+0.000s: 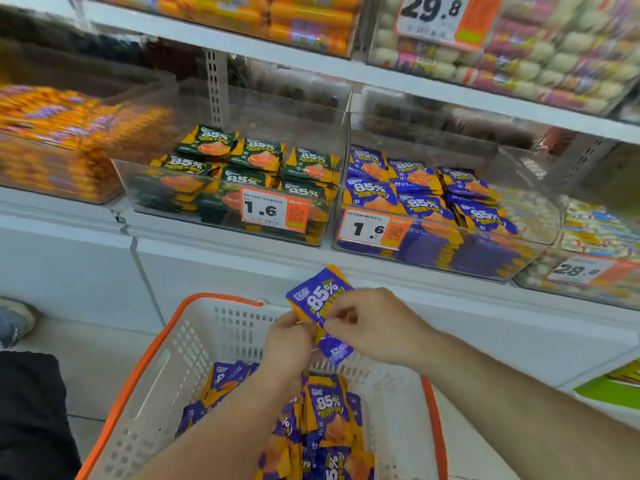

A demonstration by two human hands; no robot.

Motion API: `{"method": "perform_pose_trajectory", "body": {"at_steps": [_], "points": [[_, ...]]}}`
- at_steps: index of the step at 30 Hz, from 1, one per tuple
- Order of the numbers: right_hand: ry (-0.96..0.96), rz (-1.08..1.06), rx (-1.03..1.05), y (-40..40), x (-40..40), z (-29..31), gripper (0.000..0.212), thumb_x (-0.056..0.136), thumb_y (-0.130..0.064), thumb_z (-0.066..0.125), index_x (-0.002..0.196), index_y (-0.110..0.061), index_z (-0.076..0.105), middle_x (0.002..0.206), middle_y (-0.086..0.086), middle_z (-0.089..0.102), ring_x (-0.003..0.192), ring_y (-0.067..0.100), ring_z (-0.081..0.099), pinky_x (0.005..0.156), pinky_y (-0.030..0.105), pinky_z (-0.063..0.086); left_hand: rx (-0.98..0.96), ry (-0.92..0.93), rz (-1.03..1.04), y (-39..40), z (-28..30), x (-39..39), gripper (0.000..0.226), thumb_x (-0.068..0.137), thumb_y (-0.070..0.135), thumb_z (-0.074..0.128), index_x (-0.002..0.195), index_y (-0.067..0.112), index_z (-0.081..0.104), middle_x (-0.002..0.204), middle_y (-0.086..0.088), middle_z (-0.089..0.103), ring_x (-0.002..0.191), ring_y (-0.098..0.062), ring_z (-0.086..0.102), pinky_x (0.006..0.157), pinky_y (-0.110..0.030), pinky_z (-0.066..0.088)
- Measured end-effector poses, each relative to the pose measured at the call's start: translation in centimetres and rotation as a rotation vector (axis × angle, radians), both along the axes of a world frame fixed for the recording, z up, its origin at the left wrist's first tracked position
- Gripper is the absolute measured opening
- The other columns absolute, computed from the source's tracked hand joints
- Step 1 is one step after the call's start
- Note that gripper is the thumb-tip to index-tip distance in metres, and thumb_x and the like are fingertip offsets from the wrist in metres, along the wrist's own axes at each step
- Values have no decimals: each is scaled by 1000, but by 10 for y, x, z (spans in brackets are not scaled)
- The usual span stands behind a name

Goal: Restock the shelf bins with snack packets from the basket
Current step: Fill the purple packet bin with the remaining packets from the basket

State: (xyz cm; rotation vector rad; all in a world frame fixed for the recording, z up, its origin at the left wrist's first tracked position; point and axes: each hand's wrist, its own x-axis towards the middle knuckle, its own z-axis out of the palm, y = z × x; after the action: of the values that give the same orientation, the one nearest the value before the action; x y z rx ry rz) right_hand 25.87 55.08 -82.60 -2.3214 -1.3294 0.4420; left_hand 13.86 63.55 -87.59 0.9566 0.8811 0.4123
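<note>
The blue snack packet (320, 301) is held above the far rim of the basket (221, 327), at about six o'clock from the blue bin (433, 216) on the shelf (242, 237). Both hands are on it: the left hand (289, 344) pinches its lower left edge and the right hand (375, 323) pinches its right side, fingers curled over the film.

By the look of it the packet is a small, flat foil pouch, light and soft, and it bends where the hands press. The film looks glossy, so it may slip from a loose pinch; a hold across the flat face, or along the sealed edge, seems safest. The contents are probably not very fragile, though hard squeezing could crush them.

The writing on it reads "85%" in large white figures, with yellow characters beneath that are too blurred to make out. The loose packets (329, 420) in the basket carry the same "85%". In the blue bin the stacked blue packets match, and its orange-and-white price tag (375, 230) reads "1.6". At nine o'clock from it, the green bin (228, 188) holds dark green packets also marked "85%", and its tag (275, 209) reads "1.6" as well. At twelve o'clock on the upper shelf a tag (446, 15) reads "29.8"; at three o'clock a tilted tag (588, 271) seems to read "28.8".
</note>
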Motion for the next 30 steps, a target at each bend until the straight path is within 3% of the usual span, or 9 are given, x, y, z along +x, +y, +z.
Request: {"method": "perform_pose_trajectory", "body": {"at_steps": [4, 8, 12, 15, 18, 21, 23, 26, 30], "points": [[105, -233, 345, -19, 3, 50, 27, 73, -15, 78, 70, -30, 56, 98, -8, 52, 83, -2, 51, 69, 5, 35, 233, -52, -60, -1, 37, 5, 32, 95, -5, 45, 99, 15, 69, 92, -15, 73, 73, -21, 69, 56, -30, 57], [303, -334, 341, -19, -2, 42, 26, 73, 0, 66, 77, -23, 56, 63, -8, 49, 55, 16, 42, 57, 31, 41, 388, -132, -131, -6, 63, 16, 35, 96, -8, 43, 102, 14, 69, 90, -13, 75, 75, -23, 68, 56, -32, 56], [229, -406, 492, -19, 3, 56, 33, 76, 3, 66, 80, -28, 53, 69, -2, 48, 59, 17, 48, 61, 35, 48, 485, -239, -199, -6, 90, 29, 31, 97, -2, 47, 97, 22, 68, 87, 0, 76, 73, -11, 71, 61, -27, 55], [354, -492, 658, -21, 19, 91, 34, 82, 10, 60, 83, -23, 55, 60, -4, 46, 47, 14, 46, 61, 38, 54, 1051, -169, -62, 10, 95, 45, 16, 90, 28, 56, 100, 29, 69, 111, 1, 71, 98, -8, 63, 84, -26, 48], [391, -592, 781, -20, 56, 130, 31, 84, 12, 57, 84, -19, 52, 62, 4, 47, 41, 15, 44, 51, 32, 52, 1665, 269, -26, 31, 91, 63, 59, 78, 43, 59, 136, 37, 49, 152, -12, 33, 140, -34, 26, 111, -52, 23], [340, -676, 745, -10, 101, 146, 27, 83, 6, 62, 88, -18, 51, 75, 11, 53, 43, 15, 50, 43, 24, 46, 1734, 529, -166, 41, 88, 72, 86, 77, 41, 66, 146, 51, 16, 161, -14, 3, 148, -36, -3, 115, -59, 4], [278, -731, 655, -1, 130, 145, 23, 81, -3, 69, 92, -17, 54, 87, 12, 59, 53, 18, 57, 48, 25, 51, 1761, 581, -172, 44, 84, 76, 96, 67, 37, 76, 145, 48, 21, 156, -20, 22, 146, -39, 14, 112, -64, 14], [100, -740, 510, 19, 161, 138, 26, 75, -11, 74, 66, -17, 51, 79, 13, 60, 75, 34, 67, 72, 44, 60, 1778, 569, -84, 46, 79, 82, 94, 53, 30, 84, 137, 39, 42, 138, -22, 48, 132, -43, 42, 103, -67, 29], [-106, -693, 145, 41, 174, 123, 35, 78, -32, 77, 69, -9, 51, 71, 9, 53, 80, 28, 56, 62, 29, 45, 1826, 566, -40, 48, 75, 81, 89, 58, 27, 83, 139, 36, 47, 138, -22, 48, 133, -41, 40, 105, -64, 29]]}}
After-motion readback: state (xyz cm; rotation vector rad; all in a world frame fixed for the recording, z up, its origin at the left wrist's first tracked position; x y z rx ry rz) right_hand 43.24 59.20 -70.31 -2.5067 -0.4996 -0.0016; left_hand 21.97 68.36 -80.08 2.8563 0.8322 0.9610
